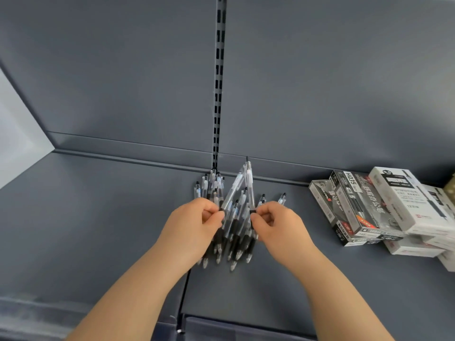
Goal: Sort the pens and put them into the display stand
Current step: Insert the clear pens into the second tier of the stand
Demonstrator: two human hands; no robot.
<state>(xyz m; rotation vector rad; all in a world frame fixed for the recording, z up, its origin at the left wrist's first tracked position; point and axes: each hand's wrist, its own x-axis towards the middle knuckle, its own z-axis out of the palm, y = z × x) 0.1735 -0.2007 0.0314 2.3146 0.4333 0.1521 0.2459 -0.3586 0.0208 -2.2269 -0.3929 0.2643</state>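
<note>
Pen boxes (384, 207) cut by right edge — middle of pen pile (229, 232) behind hands (194, 222).

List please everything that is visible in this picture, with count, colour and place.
pens on shelf: many, clear with black grips, a loose pile at shelf centre
lifted pens: two, clear and black, one pinched in each hand, raised above the pile
pen boxes: several, black and white, stacked at right
shelf: one, dark grey, with slotted upright behind
left hand: one, pinching a pen
right hand: one, pinching a pen
</note>
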